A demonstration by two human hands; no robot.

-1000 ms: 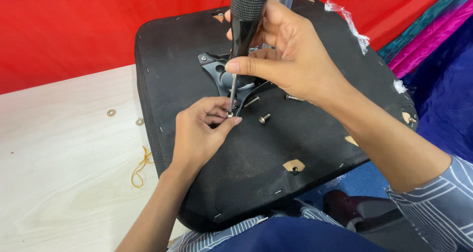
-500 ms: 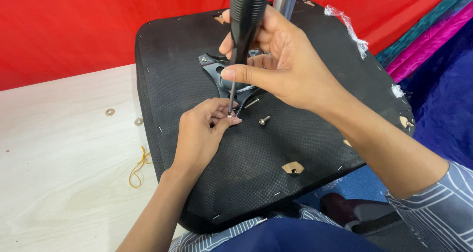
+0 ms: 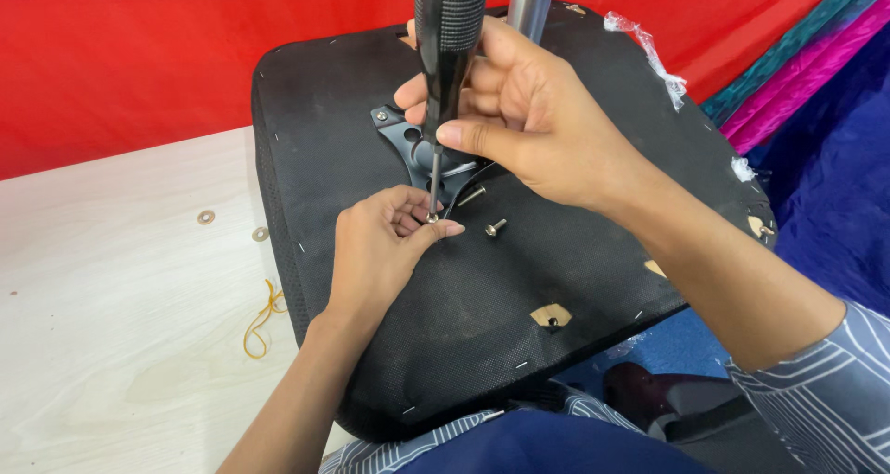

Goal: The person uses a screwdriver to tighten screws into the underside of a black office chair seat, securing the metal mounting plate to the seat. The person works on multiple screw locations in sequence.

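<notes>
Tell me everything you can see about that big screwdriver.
The screwdriver stands nearly upright over the black seat underside. Its thick handle looks like black ribbed rubber or plastic, and its top is cut off by the picture's edge. A thin bright metal shaft runs down to a screw at the dark metal bracket. The right hand grips the handle; the left hand pinches around the tip.

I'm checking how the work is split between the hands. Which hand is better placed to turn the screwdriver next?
Probably the right hand: it already wraps the screwdriver handle, upright over the screw. The left hand is pinching at the tip, steadying that screw against the black seat underside.
</notes>
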